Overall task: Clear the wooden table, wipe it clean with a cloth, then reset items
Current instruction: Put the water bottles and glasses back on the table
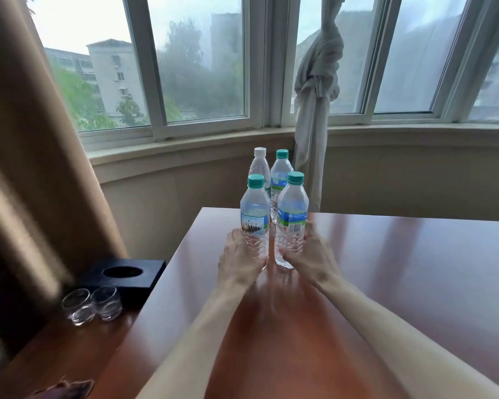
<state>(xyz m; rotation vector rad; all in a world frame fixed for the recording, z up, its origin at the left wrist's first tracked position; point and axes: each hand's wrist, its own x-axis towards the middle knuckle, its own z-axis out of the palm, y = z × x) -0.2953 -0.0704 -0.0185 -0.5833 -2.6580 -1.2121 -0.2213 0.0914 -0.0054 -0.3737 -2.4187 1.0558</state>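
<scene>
Four upright capped clear water bottles (274, 208) clustered near the far edge of the glossy wooden table (401, 269).

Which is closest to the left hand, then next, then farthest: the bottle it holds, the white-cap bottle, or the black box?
From the left hand:
1. The bottle it holds, front left of the group.
2. The white-cap bottle, back left, behind the held one.
3. The black box, off to the left on the lower side surface.
</scene>
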